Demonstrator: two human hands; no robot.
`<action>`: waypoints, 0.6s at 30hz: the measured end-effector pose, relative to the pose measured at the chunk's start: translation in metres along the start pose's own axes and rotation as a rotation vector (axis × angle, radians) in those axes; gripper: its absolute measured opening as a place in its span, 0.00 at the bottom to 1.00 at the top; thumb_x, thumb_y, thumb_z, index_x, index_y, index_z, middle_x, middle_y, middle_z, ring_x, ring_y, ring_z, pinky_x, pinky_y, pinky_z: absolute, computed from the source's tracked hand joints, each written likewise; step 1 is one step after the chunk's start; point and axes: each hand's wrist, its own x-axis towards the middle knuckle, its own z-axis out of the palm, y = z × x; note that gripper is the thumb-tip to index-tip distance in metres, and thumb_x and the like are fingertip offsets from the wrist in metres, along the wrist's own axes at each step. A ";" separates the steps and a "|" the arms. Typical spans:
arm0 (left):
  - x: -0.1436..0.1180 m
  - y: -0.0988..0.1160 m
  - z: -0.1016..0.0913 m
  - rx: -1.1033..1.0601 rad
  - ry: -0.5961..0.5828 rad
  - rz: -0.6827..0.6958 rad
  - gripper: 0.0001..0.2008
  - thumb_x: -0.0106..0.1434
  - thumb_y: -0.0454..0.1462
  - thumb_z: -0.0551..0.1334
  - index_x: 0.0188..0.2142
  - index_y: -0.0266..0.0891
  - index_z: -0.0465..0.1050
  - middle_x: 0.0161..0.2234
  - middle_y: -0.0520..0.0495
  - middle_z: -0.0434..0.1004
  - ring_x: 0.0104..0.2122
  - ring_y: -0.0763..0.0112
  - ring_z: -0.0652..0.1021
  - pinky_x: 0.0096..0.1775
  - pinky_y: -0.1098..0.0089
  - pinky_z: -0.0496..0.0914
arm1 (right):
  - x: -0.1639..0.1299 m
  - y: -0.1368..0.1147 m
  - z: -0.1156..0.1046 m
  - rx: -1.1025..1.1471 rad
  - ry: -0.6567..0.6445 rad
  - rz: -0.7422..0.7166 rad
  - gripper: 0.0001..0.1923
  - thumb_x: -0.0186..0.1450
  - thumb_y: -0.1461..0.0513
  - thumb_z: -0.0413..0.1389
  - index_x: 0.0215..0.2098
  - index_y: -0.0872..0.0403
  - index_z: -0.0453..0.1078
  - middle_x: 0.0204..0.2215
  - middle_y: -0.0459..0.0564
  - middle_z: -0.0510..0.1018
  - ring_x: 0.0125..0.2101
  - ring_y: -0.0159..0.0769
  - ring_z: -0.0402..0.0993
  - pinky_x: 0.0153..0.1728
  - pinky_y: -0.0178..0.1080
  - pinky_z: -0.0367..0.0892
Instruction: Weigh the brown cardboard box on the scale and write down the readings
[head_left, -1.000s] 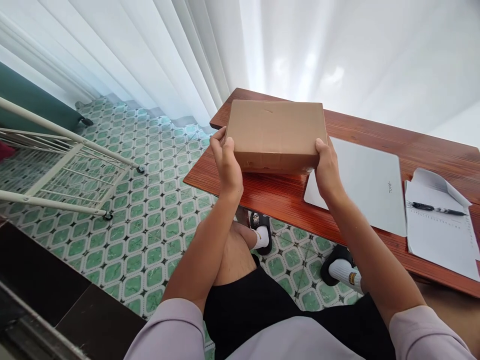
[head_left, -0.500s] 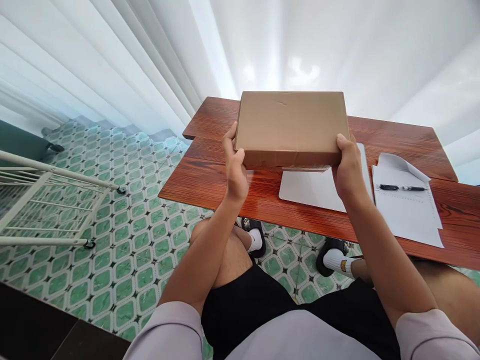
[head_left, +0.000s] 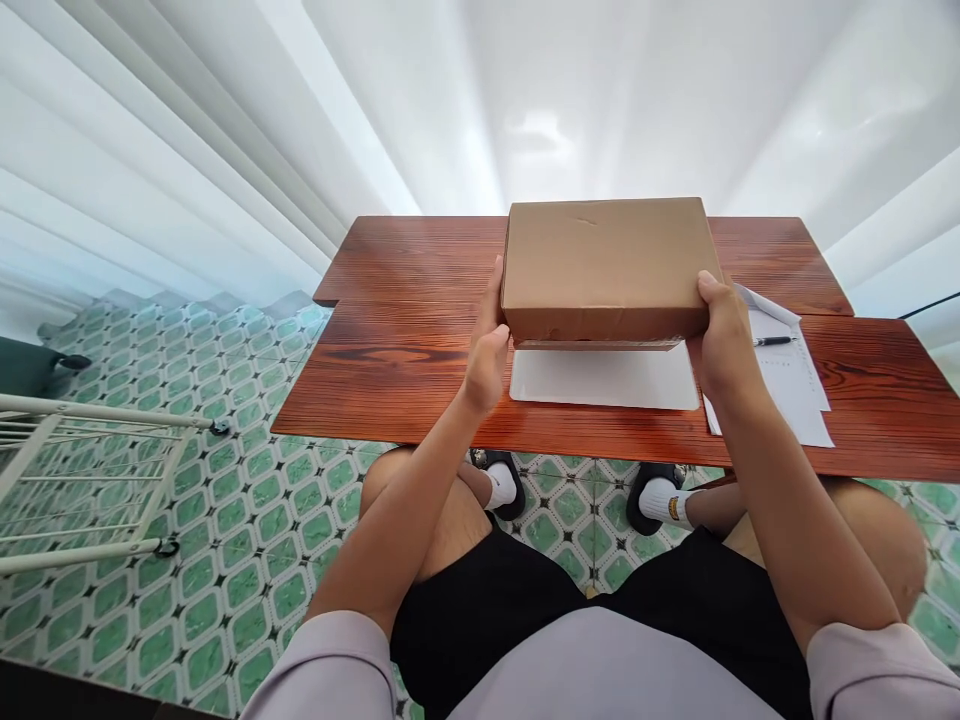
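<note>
I hold a plain brown cardboard box between both hands, above a red-brown wooden table. My left hand grips the box's left end. My right hand grips its right end. The box hangs over a closed white laptop that lies flat on the table; most of the laptop is hidden behind the box. To the right of the laptop lie white paper sheets with a black pen on top.
White curtains hang behind the table. The floor has green patterned tiles. A white wire rack on castors lies at the left. My knees and feet in white socks and dark sandals are under the table edge.
My view has swung to the right and squared up with the table. The box, held in both hands, has moved from the table's left corner to above the laptop.
</note>
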 end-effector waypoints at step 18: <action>-0.010 -0.017 0.016 -0.025 -0.071 -0.140 0.36 0.61 0.45 0.59 0.70 0.51 0.61 0.72 0.58 0.57 0.74 0.57 0.51 0.75 0.56 0.50 | -0.008 0.022 -0.020 0.189 0.037 0.156 0.10 0.71 0.51 0.52 0.41 0.44 0.72 0.49 0.47 0.79 0.56 0.49 0.73 0.59 0.52 0.72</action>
